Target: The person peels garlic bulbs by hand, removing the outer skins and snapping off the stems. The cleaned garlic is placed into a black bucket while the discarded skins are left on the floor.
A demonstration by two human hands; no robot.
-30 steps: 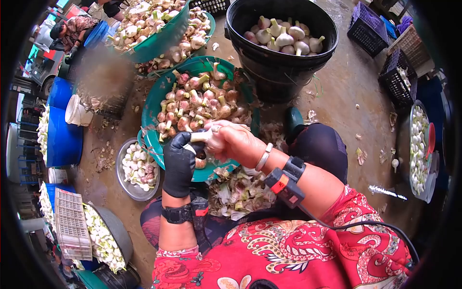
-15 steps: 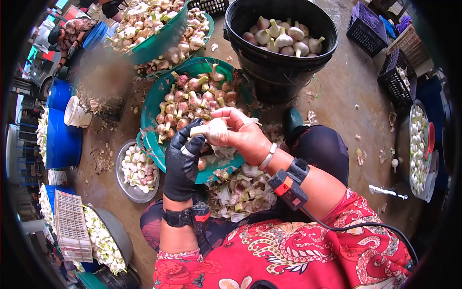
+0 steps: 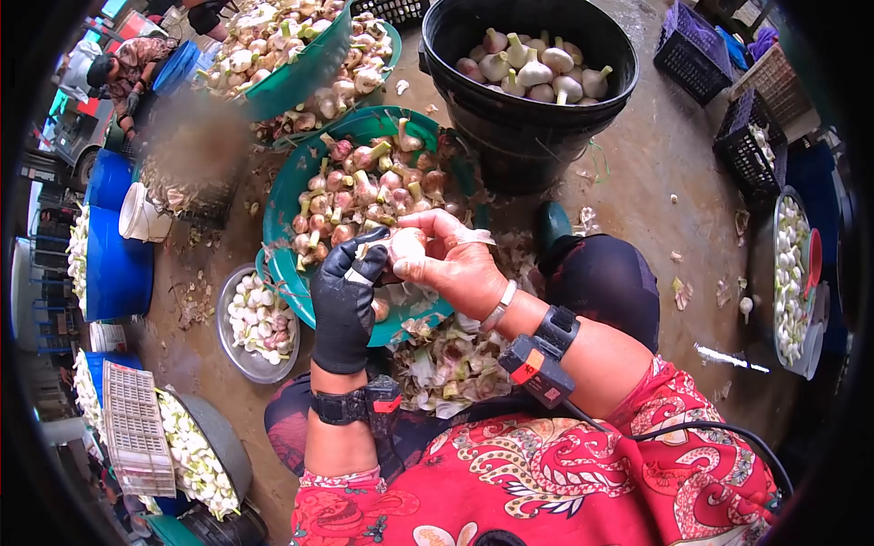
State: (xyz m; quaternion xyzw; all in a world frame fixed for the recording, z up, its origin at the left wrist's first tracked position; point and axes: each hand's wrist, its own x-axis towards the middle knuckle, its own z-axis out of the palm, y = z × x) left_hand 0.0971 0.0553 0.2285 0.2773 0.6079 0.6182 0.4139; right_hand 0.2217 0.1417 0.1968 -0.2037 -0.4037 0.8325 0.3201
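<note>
Between my two hands is a garlic bulb [image 3: 407,244], held over the near side of a green basin [image 3: 280,196] of unpeeled garlic. My left hand [image 3: 348,291], in a black glove, is closed around the bulb's stem side. Bare and wearing a pale bracelet, my right hand [image 3: 460,264] pinches the bulb from the other side. A strip of pale skin shows by its fingers. Below the hands, in my lap, lies a heap of papery garlic peelings [image 3: 455,364].
Ahead stands a black bucket [image 3: 519,136] holding cleaned bulbs. A metal bowl [image 3: 228,332] of peeled garlic sits left of the basin. Blue tubs [image 3: 127,264] and a crouching person [image 3: 137,68] are farther left. Crates [image 3: 694,55] and a garlic-filled tub [image 3: 790,273] line the right.
The bulb has turned in my hands; its pale stem, which pointed left before, is now mostly covered by the gloved fingers. Both hands stay over the basin.
</note>
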